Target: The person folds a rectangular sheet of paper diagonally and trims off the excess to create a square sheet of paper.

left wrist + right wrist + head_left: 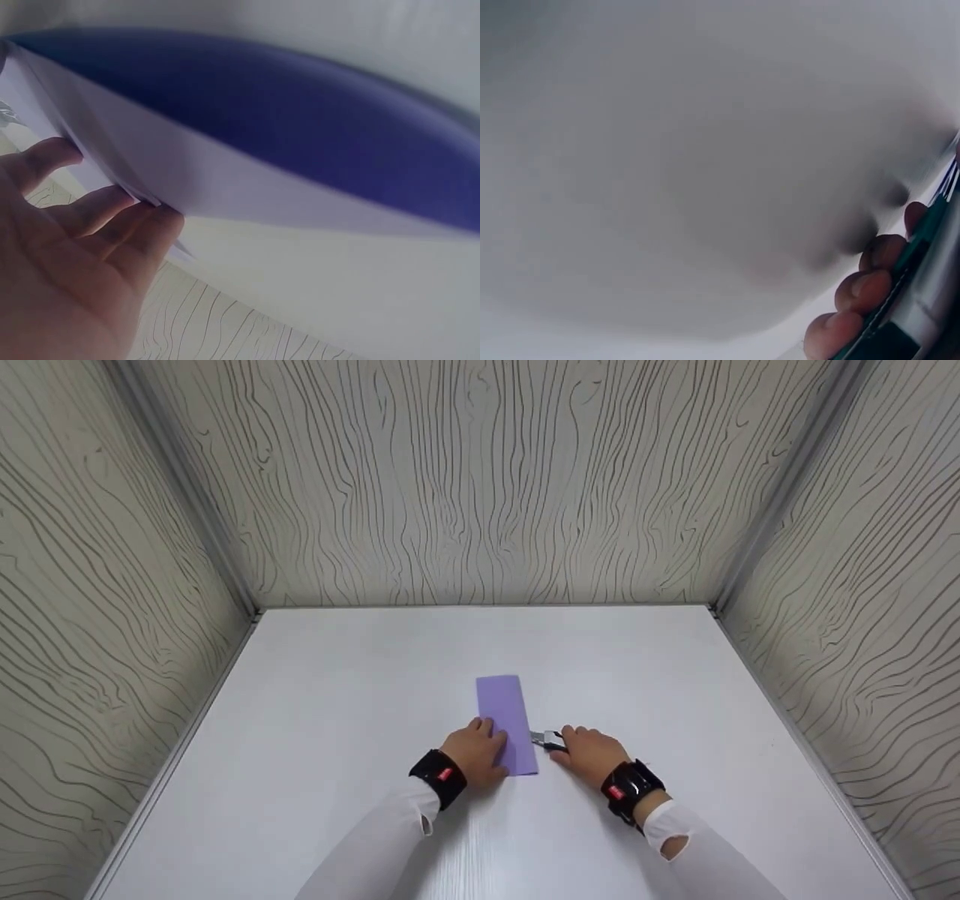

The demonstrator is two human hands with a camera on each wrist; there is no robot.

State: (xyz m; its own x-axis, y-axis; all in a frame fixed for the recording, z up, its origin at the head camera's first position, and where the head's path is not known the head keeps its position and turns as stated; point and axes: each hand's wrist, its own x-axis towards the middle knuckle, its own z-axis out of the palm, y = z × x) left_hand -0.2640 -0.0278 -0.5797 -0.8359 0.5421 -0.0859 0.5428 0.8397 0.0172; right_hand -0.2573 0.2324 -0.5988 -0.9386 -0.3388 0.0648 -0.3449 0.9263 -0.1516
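A folded strip of purple paper (501,697) lies lengthwise on the white table. My left hand (474,754) presses on its left side with spread fingers; in the left wrist view the fingertips rest against the paper (225,172), whose folded layers bow apart. From the right, my right hand (592,755) grips a utility knife (555,741) with a silver and dark body. Its blade points left and sits right at the paper's right edge. The right wrist view shows curled fingers (862,291) round the knife's handle (930,300), with the blade cut off by the frame.
The white tabletop (360,675) is bounded at the back and sides by panels with a wood-grain line pattern (465,510). Metal strips (180,472) run along the corners. Black bands sit on both wrists, below white sleeves (382,840).
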